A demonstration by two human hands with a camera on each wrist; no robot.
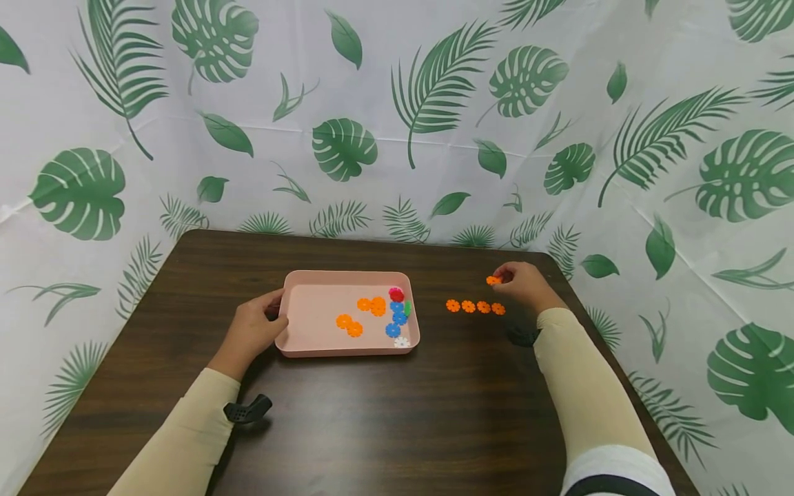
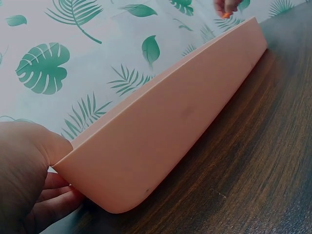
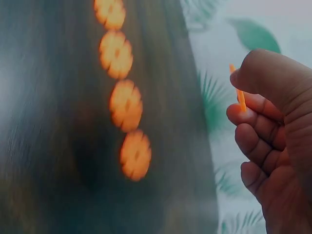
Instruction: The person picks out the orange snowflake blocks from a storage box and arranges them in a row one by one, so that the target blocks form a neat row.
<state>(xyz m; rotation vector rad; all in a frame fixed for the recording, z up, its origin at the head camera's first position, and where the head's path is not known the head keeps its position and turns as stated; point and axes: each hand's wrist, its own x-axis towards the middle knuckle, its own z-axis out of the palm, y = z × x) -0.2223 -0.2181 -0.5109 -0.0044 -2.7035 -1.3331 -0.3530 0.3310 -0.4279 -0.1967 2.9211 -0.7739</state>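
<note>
Orange it is, pinched at right of centre: the right hand [image 1: 527,286] has a thin, notched orange disc [image 1: 493,280] between thumb and index finger, a narrow grip, and the right wrist view catches that disc edge-on, with the other fingers curled loosely below. How high it sits over the dark wooden table [image 1: 384,427], I can't tell.

Just below it in the head view, a row of four orange discs [image 1: 468,306] lies flat on the wood, side by side, edges touching or very nearly so.

Over to the middle of the frame, and here's the pink tray [image 1: 310,303], with the left hand [image 1: 254,324] holding its left end, thumb over the rim, fingers against the outside, a firm-looking pinch in the lower left of the left wrist view.

Inside the tray, plenty of colour! Loose orange pieces [image 1: 378,306] sit from the middle toward the right, some overlapping. Along the right side, it's a red piece [image 1: 396,295] at the top, blue pieces [image 1: 400,318] beneath, a green piece [image 1: 407,308] leaning by the wall, and a white piece [image 1: 402,342] down in the lower right corner. Leaf-printed cloth [image 1: 344,150] fills the upper frame.
</note>
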